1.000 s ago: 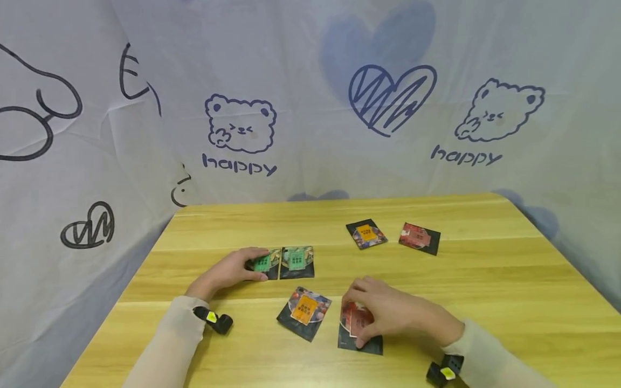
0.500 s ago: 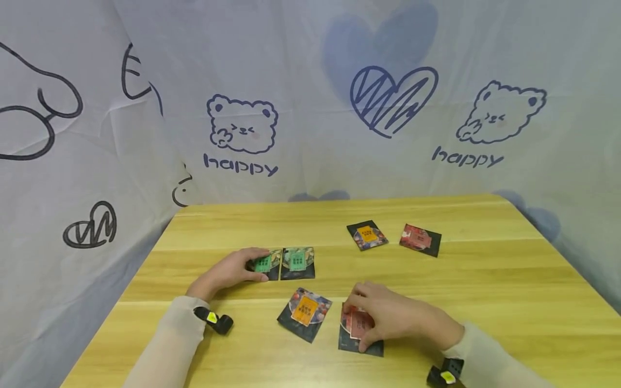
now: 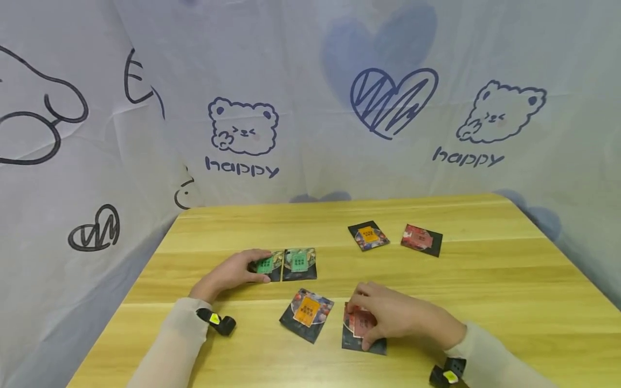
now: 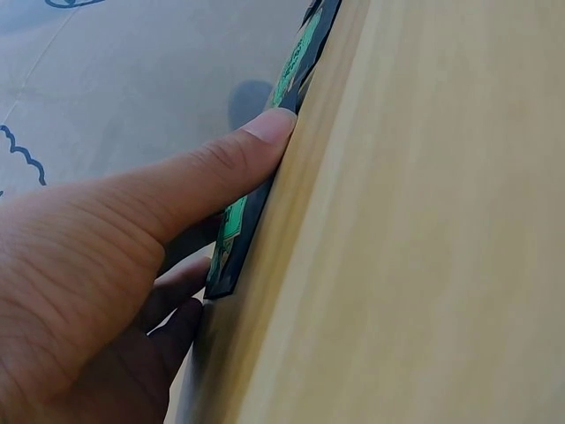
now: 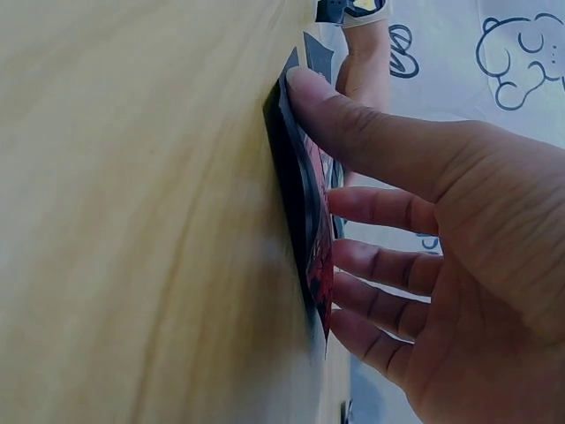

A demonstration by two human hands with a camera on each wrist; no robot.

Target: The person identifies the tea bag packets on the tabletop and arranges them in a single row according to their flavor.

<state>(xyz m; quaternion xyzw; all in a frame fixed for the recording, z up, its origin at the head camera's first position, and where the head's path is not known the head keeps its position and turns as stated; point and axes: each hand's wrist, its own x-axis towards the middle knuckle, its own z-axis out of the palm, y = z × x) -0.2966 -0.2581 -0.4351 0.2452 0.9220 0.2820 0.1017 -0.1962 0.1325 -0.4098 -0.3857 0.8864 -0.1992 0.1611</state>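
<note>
In the head view my left hand (image 3: 232,274) spans a small black packet with a green label (image 3: 266,265), the thumb at its near edge and fingers at its far edge. In the left wrist view the thumb lies along that packet's edge. A second green-label packet (image 3: 299,263) lies flat right beside it. My right hand (image 3: 402,315) grips a black packet with a red label (image 3: 362,325) on the near side of the table. In the right wrist view its thumb is on one edge, the fingertips touch the printed face, and the packet looks slightly bowed.
Left of the right hand, an orange-label packet (image 3: 307,312) lies askew. Farther back are another orange-label packet (image 3: 368,235) and another red-label packet (image 3: 421,240), both turned at an angle. The wooden table (image 3: 509,302) ends at a printed cloth backdrop (image 3: 315,134).
My right hand has shifted slightly nearer and to the right over the red-label packet. The left hand keeps its place on the green-label packet, and the other packets lie as before.
</note>
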